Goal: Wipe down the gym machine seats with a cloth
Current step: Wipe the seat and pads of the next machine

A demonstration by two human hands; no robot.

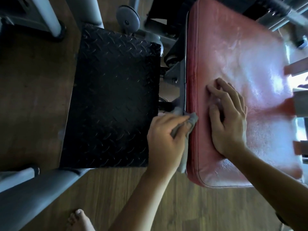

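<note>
Clamped around a bunched grey cloth (193, 120), the left hand (165, 140) has its fingers curled tight on the wad, with a loose tail of fabric hanging below the palm.

From the head view, the cloth's front end is pressed against the left side wall of the red seat (246, 52), right at the piped seam where the wall meets the top. The seat lies directly to the right of this hand, and its long axis runs away from the person, so the side wall stretches ahead of and behind the cloth. The left hand is nearer that wall.

The right hand (229, 124) lies on top of the seat, just beside the same edge. Its fingers are spread and only lightly bent, holding nothing, and it seems to be bracing the pad. The top of the seat shines pale under the light farther right.

Left of the seat is a black tread plate (113, 97), with a grey frame (25, 199) tube below it. A bare foot (78, 219) stands on the wood floor (183, 207).

Judging by the contact, the side seam is being wiped, and the likely stroke runs along that wall.
</note>
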